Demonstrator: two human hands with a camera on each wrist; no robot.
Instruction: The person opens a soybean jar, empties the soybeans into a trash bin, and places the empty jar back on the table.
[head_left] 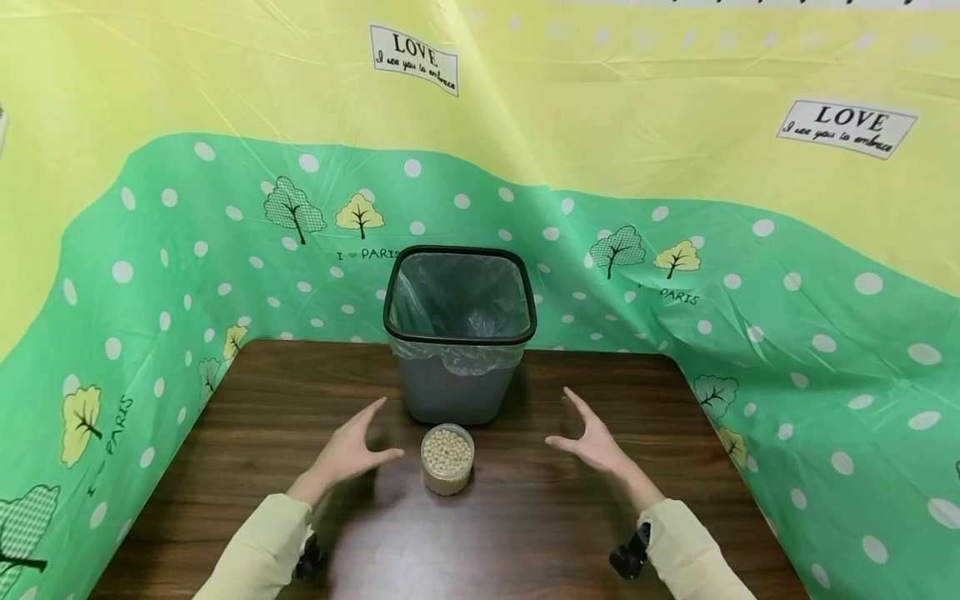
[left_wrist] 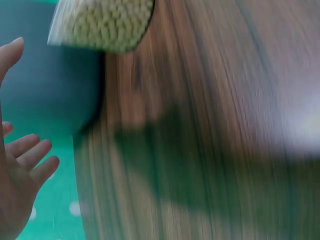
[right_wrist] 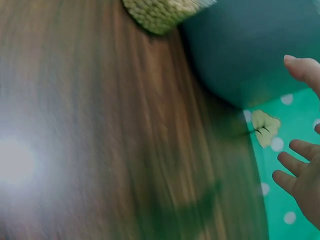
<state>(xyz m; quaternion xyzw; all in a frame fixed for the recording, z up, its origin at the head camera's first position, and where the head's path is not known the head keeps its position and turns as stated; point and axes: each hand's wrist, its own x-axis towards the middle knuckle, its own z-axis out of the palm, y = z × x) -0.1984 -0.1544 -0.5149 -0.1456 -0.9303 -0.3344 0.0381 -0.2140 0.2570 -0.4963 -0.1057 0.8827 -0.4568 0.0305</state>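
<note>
A clear round tub of pale beans [head_left: 447,454] stands on the table in front of a grey waste bin [head_left: 457,387]. The bin has a black rim and a clear plastic liner [head_left: 465,300]. My left hand [head_left: 348,450] hovers to the left of the tub, thumb and fingers spread, touching nothing. On the other side my right hand [head_left: 592,442] hovers farther from the tub, also spread and holding nothing. Both wrist views show the beans [left_wrist: 110,25] through the tub's side, with the bin [right_wrist: 250,45] beside them.
The dark wooden table [head_left: 510,533] reflects a bright light near its front. A green and yellow printed cloth [head_left: 600,275] hangs behind the table and along both sides. The bin stands close to the back edge.
</note>
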